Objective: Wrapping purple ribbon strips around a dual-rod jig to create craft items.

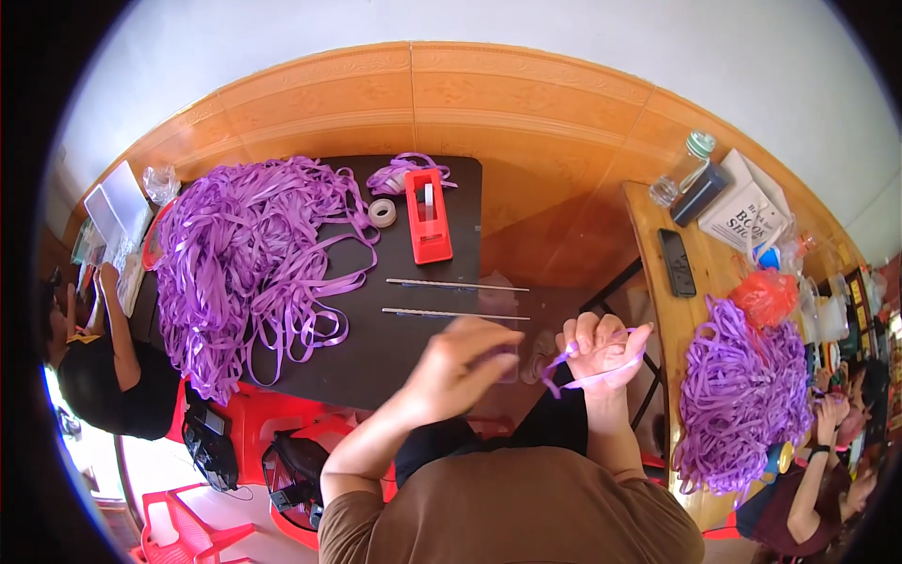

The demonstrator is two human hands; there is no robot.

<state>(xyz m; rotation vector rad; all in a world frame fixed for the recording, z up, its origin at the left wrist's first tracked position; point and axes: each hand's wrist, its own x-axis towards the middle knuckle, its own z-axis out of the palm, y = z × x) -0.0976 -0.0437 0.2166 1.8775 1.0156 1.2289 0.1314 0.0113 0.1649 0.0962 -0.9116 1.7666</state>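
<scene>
My right hand (599, 350) is closed around a loop of purple ribbon (613, 368) wound across its fingers, just off the near right corner of the black table (442, 282). My left hand (470, 362) hovers beside it over the table's near edge, fingers curled, pinching what looks like a clear piece of tape; the hand is blurred. Two thin sticks (456, 284) lie side by side on the table just beyond my hands. A red tape dispenser (427, 216) and a tape roll (381, 212) sit farther back.
A big heap of purple ribbon (240, 258) covers the table's left half. A person in black (103, 376) sits at the left. To the right, a wooden table (662, 310) holds another ribbon heap (742, 395), a phone, bottle and books; another person's hands work there. Red stools stand below.
</scene>
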